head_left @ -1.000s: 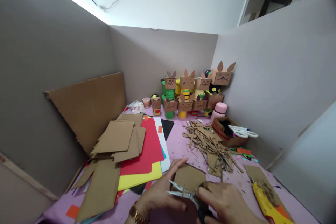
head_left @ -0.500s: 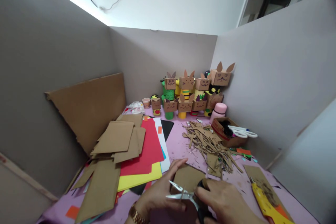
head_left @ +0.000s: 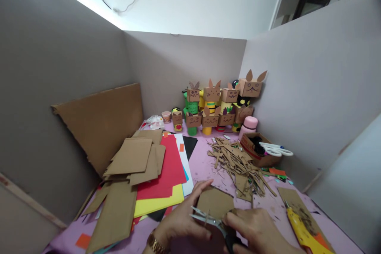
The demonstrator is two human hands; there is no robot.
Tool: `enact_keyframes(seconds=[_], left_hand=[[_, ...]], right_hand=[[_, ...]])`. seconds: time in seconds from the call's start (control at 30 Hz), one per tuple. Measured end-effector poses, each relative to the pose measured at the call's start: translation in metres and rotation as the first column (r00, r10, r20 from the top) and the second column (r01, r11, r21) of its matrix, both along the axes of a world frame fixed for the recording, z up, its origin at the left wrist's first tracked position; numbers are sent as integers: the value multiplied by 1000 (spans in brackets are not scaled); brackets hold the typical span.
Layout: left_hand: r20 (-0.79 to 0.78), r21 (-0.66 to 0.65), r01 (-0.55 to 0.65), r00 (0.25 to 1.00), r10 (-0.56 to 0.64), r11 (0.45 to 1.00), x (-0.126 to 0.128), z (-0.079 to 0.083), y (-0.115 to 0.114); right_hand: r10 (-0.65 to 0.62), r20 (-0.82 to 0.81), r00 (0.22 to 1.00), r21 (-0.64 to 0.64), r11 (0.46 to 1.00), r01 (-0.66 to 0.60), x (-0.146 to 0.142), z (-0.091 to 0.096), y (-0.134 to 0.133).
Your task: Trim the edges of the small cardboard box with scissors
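Observation:
My right hand (head_left: pixel 257 226) is wrapped round the black handles of a pair of scissors (head_left: pixel 210 221). Their silver blades point left and are only slightly apart, with a small sliver of cardboard (head_left: pixel 207 215) across them. My left hand (head_left: pixel 184 216), a bracelet on its wrist, grips a brown cardboard piece (head_left: pixel 216 201) from the left side. The thumb lies below the blades and the fingers reach along the upper edge. The blades lie across the cardboard; its lower part is in shadow and partly hidden.
Cardboard pieces (head_left: pixel 131 156) lie stacked on red paper (head_left: pixel 174 160) at left. Beyond my hands is a heap of cardboard strips (head_left: pixel 235 158). A yellow glue gun (head_left: pixel 300 226) rests at right. Cardboard animal figures (head_left: pixel 211 94), a pink bottle (head_left: pixel 249 125) and a small box (head_left: pixel 262 154) stand behind.
The scissor blades have closed from wide apart to nearly together, and a sliver of cardboard now shows at them. My left hand has barely moved.

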State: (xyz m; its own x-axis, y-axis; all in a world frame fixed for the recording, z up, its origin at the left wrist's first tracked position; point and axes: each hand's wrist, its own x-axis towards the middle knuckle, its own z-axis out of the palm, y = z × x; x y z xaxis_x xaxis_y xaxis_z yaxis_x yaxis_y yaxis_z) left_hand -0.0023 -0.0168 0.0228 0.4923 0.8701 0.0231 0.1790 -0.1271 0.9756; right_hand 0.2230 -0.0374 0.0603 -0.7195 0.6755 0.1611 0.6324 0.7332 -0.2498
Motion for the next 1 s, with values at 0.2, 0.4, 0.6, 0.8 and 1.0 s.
enact_keyframes(seconds=[0.2,0.4,0.6,0.8,1.0], left_hand=[[-30,10,4,1000,-4,1000,0,2,0],[-46,38,28,999,-26,999,0,-1,-1],[56,27,35,998,-37,999,-2,-5,0],[57,6,14,998,-15,1000,0,-4,-1],[36,48,27,999,-29,998,-2,-6,0]], right_hand=[[-3,33,999,123,992,-1,2,-2,-1],[-40,81,996,153,988,27,-6,4,-2],[-34,91,995,83,996,26,-10,9,0],[-25,67,997,30,999,23,-8,8,-1],[-42,75,996,64,997,37,-9,7,1]])
